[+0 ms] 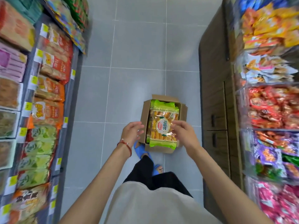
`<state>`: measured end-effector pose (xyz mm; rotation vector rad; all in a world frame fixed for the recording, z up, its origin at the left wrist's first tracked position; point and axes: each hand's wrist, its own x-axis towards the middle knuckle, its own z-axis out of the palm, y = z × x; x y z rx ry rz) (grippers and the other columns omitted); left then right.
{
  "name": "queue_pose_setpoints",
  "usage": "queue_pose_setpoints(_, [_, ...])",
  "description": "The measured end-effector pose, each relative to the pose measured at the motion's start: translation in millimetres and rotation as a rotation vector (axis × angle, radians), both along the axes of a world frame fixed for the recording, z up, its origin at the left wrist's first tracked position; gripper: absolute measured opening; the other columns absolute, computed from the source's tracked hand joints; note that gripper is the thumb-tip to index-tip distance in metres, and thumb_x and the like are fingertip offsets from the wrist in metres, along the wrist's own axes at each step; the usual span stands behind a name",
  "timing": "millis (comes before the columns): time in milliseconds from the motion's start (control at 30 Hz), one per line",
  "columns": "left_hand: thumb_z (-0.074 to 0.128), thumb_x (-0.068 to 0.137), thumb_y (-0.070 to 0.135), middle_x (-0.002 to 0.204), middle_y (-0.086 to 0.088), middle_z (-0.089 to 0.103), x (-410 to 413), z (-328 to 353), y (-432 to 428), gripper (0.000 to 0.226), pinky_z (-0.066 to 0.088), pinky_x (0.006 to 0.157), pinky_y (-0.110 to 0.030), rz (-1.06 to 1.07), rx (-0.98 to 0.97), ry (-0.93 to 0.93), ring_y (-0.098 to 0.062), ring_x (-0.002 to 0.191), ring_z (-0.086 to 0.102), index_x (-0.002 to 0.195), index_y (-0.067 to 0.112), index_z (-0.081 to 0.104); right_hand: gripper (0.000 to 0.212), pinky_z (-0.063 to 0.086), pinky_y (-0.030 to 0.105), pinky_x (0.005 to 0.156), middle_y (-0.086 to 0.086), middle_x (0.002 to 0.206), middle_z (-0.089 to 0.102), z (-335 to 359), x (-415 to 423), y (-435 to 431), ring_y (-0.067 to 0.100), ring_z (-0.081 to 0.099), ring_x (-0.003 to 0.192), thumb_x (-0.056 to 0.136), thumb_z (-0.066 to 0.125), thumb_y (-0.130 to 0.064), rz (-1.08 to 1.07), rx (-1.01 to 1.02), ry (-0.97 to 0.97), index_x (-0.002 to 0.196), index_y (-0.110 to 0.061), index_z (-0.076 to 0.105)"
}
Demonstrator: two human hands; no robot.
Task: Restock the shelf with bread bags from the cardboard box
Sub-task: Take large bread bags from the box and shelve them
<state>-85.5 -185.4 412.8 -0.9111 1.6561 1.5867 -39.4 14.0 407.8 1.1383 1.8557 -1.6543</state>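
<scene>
The person is wearing a loose cream short-sleeved top [150, 206] that is leaving both forearms bare, black trousers [145, 170], and bright blue rubber slippers [140, 150]. A thin red string bracelet with small white beads [125, 145] is circling the wrist of the left hand [131, 132]; the right hand [184, 133] is wearing nothing.

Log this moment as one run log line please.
phase: reaching | left hand: open | right hand: open over bread bag | cardboard box: on floor, open

Green-edged bread bag [163, 125] lies flat atop open cardboard box [144, 115], seemingly full.
</scene>
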Motion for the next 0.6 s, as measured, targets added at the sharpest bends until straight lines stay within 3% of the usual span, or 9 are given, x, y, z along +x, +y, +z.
queue_pose_setpoints(67, [0.055, 0.093, 0.011, 0.108, -0.004, 0.067, -7, -7, 9, 0.014, 0.047, 0.088, -0.032, 0.008, -0.023, -0.026, -0.021, 0.102, 0.062, 0.103, 0.017, 0.062, 0.022, 0.053, 0.036, 0.082, 0.007, 0.113, 0.071, -3, -7, 14, 0.019, 0.066, 0.094, 0.098, 0.063, -0.017, 0.033, 0.032, -0.022, 0.119, -0.016, 0.066])
queue_pose_setpoints(167, [0.055, 0.093, 0.010, 0.105, -0.006, 0.064, -22, -20, 27, 0.019, 0.046, 0.071, -0.022, 0.027, -0.042, -0.027, -0.018, 0.091, 0.062, 0.110, 0.013, 0.061, 0.019, 0.051, 0.026, 0.072, 0.005, 0.108, 0.069, -12, -25, 36, 0.014, 0.064, 0.087, 0.101, 0.059, -0.015, 0.132, 0.072, -0.020, 0.119, -0.015, 0.063])
queue_pose_setpoints(267, [0.056, 0.092, 0.005, 0.108, -0.010, 0.064, -27, -33, 38, 0.026, 0.046, 0.066, -0.018, 0.082, -0.070, -0.048, -0.018, 0.089, 0.061, 0.117, 0.006, 0.061, 0.023, 0.049, 0.023, 0.072, 0.004, 0.112, 0.067, -24, -41, 55, 0.014, 0.064, 0.091, 0.102, 0.057, -0.015, 0.249, 0.055, -0.043, 0.125, -0.013, 0.061])
queue_pose_setpoints(400, [0.054, 0.091, 0.006, 0.109, -0.011, 0.064, -27, -61, 58, 0.018, 0.048, 0.074, -0.025, 0.218, -0.117, -0.100, -0.023, 0.095, 0.060, 0.106, 0.009, 0.064, 0.022, 0.054, 0.030, 0.084, 0.007, 0.117, 0.068, -51, -74, 89, 0.024, 0.066, 0.107, 0.102, 0.057, -0.014, 0.406, 0.038, -0.070, 0.123, -0.013, 0.064])
queue_pose_setpoints(500, [0.050, 0.091, 0.006, 0.093, -0.010, 0.060, -22, -78, 80, 0.016, 0.044, 0.063, -0.024, 0.378, -0.172, -0.163, -0.023, 0.083, 0.055, 0.082, 0.015, 0.061, 0.015, 0.056, 0.041, 0.098, 0.009, 0.118, 0.069, -75, -98, 115, 0.022, 0.066, 0.104, 0.100, 0.061, -0.014, 0.503, 0.036, -0.125, 0.115, -0.017, 0.065])
queue_pose_setpoints(600, [0.053, 0.088, 0.006, 0.084, -0.009, 0.059, -11, -100, 109, 0.010, 0.041, 0.056, -0.023, 0.526, -0.177, -0.242, -0.018, 0.068, 0.053, 0.089, 0.013, 0.061, 0.019, 0.052, 0.047, 0.104, 0.004, 0.118, 0.069, -104, -118, 142, 0.023, 0.064, 0.110, 0.100, 0.060, -0.020, 0.720, 0.073, -0.143, 0.118, -0.020, 0.065])
